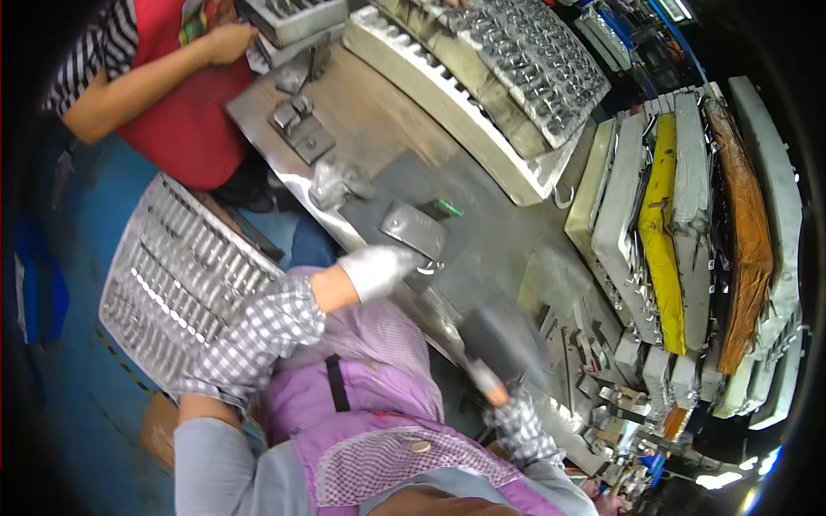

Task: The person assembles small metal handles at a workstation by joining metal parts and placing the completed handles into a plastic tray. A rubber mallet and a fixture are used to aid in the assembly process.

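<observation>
Purple apron (361,391) cloth lies nearest in the head view. Beyond it, the gloved left hand (377,272) reaches over the table (383,112), a small shiny piece (430,268) at its fingertips; whether it grips this cannot be told. Just past it lies a flat grey block (413,229). The right hand (485,378) is blurred beside a dark block (503,344), its grip unclear. Work looks partway: left of the left hand, a tray (132,239) holds rows of metal parts; loose metal pieces (303,136) lie farther beyond that hand.

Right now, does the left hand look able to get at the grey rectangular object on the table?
Probably yes: the left hand is beside the grey object, with nothing visible in between; blur hides whether they touch.
</observation>
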